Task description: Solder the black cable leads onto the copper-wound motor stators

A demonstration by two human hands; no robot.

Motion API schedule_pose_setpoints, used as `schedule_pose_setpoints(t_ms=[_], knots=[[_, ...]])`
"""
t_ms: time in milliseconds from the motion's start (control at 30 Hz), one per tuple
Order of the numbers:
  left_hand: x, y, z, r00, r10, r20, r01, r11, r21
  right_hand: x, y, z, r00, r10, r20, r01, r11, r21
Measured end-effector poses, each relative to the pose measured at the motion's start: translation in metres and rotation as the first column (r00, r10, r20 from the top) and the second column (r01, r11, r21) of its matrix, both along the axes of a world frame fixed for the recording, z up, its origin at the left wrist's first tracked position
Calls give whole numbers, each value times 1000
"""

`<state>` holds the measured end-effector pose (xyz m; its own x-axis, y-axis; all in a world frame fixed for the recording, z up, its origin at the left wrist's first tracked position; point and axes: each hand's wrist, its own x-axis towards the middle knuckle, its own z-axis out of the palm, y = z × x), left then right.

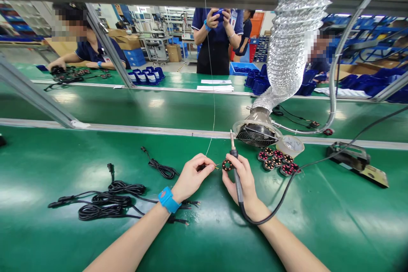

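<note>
My left hand (190,180), with a blue band at its wrist, pinches the end of a black cable (163,169); thin bare wire ends stick out past the fingertips. Facing it, my right hand (246,185) holds a soldering iron (237,183) with its tip pointing up and away. The same hand grips a small round motor stator (227,165) between thumb and fingers, close to the wire ends. A thin strand of solder wire (214,106) hangs from above and ends near my left hand.
Coiled black cables (111,199) lie at left. Several stators (277,159) sit beside a tape roll (291,145) at right, with a soldering iron stand (357,163) beyond. A fume extractor (259,129) hangs over the bench. Co-workers sit and stand across the line.
</note>
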<state>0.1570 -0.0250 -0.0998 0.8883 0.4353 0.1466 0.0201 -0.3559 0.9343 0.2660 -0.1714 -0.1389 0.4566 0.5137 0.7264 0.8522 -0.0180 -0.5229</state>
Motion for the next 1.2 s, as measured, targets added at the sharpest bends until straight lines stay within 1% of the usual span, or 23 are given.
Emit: schedule_pose_setpoints(t_ms=[167,267,333,400,500,667,800,1000,1200], knots=[[5,3,-12,996,-26,-90,21,998,-55,-3,5,-7,976,42,-213,-55,997,-59],[8,5,-19,990,-47,-135,36,996,-80,-3,7,-14,958,26,-287,-68,988,-139],[10,6,-20,984,-44,-173,29,995,-91,-3,8,-17,949,22,-314,-84,979,-184],[10,7,-19,977,-33,-211,11,995,-102,-2,9,-17,946,38,-322,-106,975,-195],[11,8,-13,969,-28,-245,-1,993,-117,-3,13,-11,947,68,-315,-122,980,-154],[11,8,-6,963,-77,-258,49,992,-113,-9,25,-7,938,146,-314,-158,987,-14],[10,8,-7,964,-87,-250,73,995,-67,-9,29,-10,925,216,-313,-219,975,24],[10,11,-9,968,-68,-242,76,997,24,-8,28,-13,945,196,-260,-201,980,10],[9,11,-10,965,-71,-251,94,992,80,-9,29,-15,957,176,-232,-178,984,15]])
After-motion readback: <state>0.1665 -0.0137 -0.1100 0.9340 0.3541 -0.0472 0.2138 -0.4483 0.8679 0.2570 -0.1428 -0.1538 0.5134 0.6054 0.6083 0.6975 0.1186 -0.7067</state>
